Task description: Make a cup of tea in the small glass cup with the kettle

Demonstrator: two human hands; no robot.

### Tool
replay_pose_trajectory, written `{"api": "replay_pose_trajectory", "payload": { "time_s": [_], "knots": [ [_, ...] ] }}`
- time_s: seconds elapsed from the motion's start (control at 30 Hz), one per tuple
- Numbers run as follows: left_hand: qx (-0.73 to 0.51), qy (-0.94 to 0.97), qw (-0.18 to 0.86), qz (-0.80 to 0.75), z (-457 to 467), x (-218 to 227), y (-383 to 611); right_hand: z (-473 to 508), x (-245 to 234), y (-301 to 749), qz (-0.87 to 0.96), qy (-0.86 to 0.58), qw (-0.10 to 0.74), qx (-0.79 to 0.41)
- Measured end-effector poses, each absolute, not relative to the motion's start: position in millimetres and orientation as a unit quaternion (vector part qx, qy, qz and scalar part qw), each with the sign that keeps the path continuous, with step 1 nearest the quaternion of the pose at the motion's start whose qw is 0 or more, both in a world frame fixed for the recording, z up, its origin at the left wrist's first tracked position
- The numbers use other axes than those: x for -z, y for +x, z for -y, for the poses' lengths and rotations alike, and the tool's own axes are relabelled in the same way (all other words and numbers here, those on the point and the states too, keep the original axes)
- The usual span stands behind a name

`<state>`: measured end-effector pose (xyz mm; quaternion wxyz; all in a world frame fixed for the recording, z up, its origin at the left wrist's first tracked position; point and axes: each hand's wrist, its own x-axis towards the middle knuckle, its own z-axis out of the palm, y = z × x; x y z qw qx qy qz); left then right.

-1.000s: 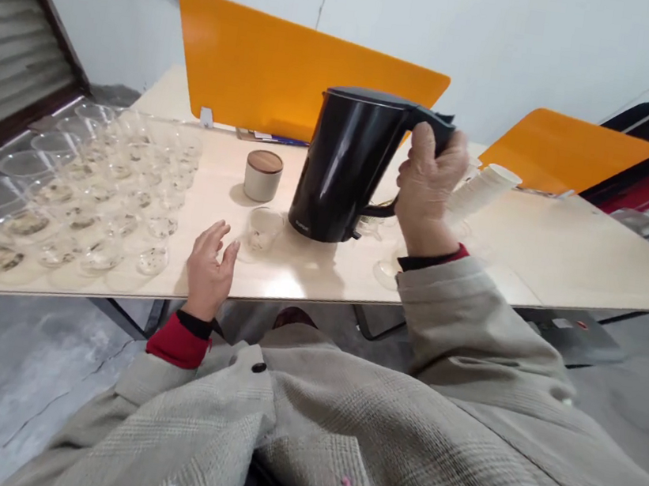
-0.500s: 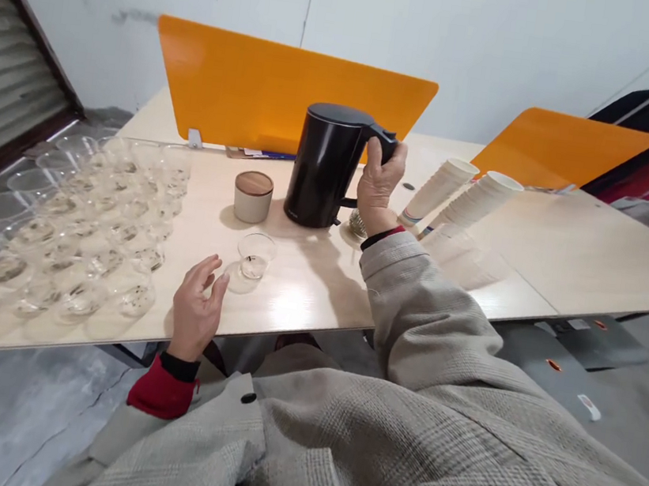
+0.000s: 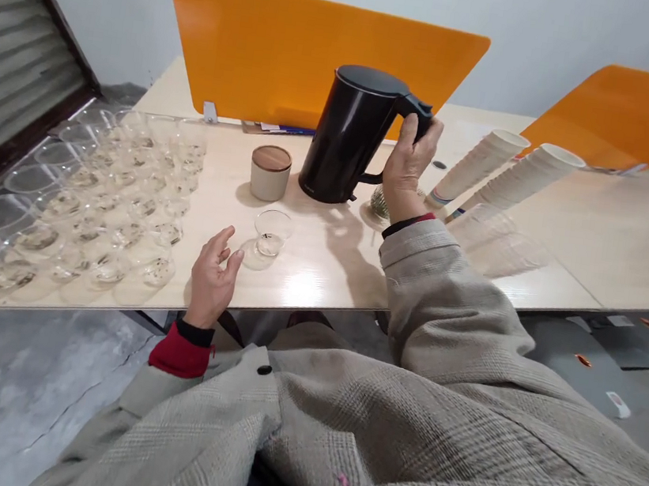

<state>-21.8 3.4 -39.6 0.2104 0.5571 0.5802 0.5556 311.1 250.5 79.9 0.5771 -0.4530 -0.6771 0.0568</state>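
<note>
A black electric kettle (image 3: 347,138) is in my right hand (image 3: 410,163), whose fingers wrap round its handle. It leans slightly to the left, raised over the table with its shadow below. My left hand (image 3: 214,276) is empty, fingers bent and apart, near the table's front edge. Just right of it stands a clear plastic cup (image 3: 271,234) with a few dark bits at the bottom. A grey canister (image 3: 269,176) with a wooden lid sits behind the cup, left of the kettle.
Rows of clear cups (image 3: 105,206) with dark bits inside cover the table's left side. Two leaning stacks of paper cups (image 3: 506,179) and clear stacked cups (image 3: 507,239) lie right of my right hand. An orange divider (image 3: 313,58) stands behind. A wire whisk-like object (image 3: 380,202) is partly hidden.
The kettle has risen off the table and tilted a little to the left in my right hand. My left hand stays beside the cup. The camera view has shifted.
</note>
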Motion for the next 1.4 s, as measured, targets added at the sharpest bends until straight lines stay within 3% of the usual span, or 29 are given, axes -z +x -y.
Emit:
{"api": "replay_pose_trajectory", "payload": {
  "time_s": [0.07,0.17,0.27,0.37,0.47,0.77,1.4],
  "knots": [
    [-0.552,0.552,0.229,-0.582,-5,42,-24,-211,-83,294,0.595,-0.494,0.633,-0.025],
    [-0.547,0.542,0.244,-0.589,-11,44,-25,-155,-66,261,0.599,-0.484,0.636,0.047],
    [-0.534,0.555,0.244,-0.589,-20,45,-26,-115,-24,234,0.653,-0.454,0.598,-0.098],
    [-0.499,0.605,0.232,-0.575,-30,44,-27,-96,15,218,0.71,-0.418,0.482,-0.297],
    [-0.457,0.654,0.211,-0.565,-34,42,-28,-88,34,206,0.73,-0.413,0.41,-0.357],
    [-0.404,0.689,0.177,-0.576,-31,34,-29,-80,36,192,0.765,-0.436,0.373,-0.292],
    [-0.414,0.687,0.183,-0.569,-40,38,-37,-92,39,184,0.783,-0.432,0.362,-0.263]
  ]
}}
